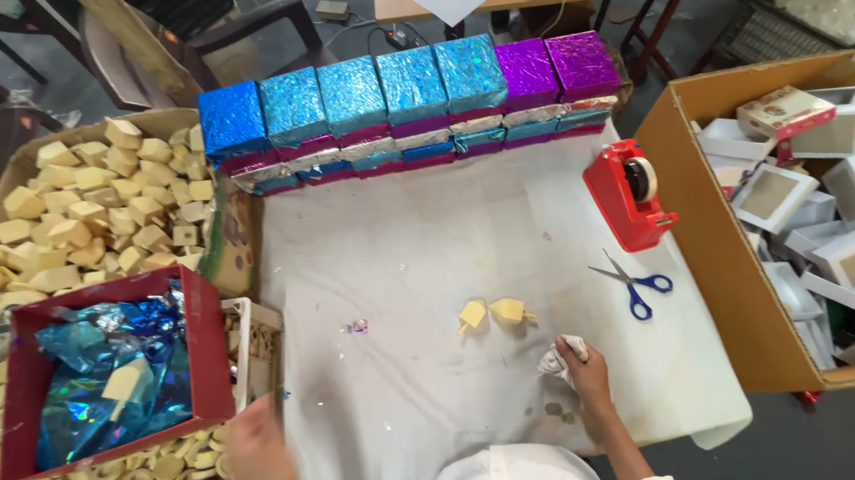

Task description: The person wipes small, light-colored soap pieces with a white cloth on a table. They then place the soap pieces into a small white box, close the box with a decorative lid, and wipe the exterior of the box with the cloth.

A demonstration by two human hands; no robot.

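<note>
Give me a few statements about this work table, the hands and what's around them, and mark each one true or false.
1. The right hand grips a crumpled white cloth. True.
2. The scissors have red handles. False: the handles are blue, and they lie beside the red tape dispenser.
3. Two small yellow wooden pieces lie on the white table cover just beyond the right hand. True.
4. The left hand holds a wrapped box. False: it holds nothing visible, near the red tray of blue foil.
5. All the wrapped boxes in the back row are purple. False: most are blue, two purple.
</note>
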